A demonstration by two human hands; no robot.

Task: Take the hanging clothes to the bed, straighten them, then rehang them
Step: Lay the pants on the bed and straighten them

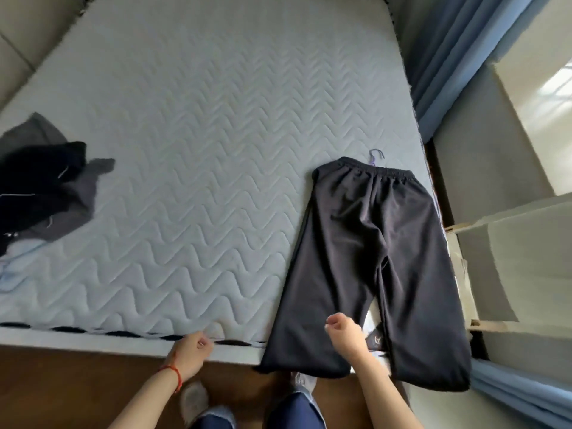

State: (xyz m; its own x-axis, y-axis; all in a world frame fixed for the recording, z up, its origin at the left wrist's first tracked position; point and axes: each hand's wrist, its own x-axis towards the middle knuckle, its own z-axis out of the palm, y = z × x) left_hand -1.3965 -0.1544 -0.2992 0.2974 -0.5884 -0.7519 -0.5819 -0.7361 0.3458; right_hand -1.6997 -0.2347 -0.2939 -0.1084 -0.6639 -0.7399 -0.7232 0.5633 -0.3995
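Black trousers (368, 261) flat on bed (198, 150); left hand (192, 351), right hand (343, 332) curled, empty.

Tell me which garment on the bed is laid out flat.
The black trousers near the mattress's right edge: spread flat, waistband away, legs hanging off the near edge. The dark clothes at the left are a crumpled heap.

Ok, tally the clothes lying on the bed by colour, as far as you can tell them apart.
Black: 2, the trousers and a top in the pile
Grey: 1, garment under the top
Light blue: 1, cloth at the pile's near edge
Total: 4
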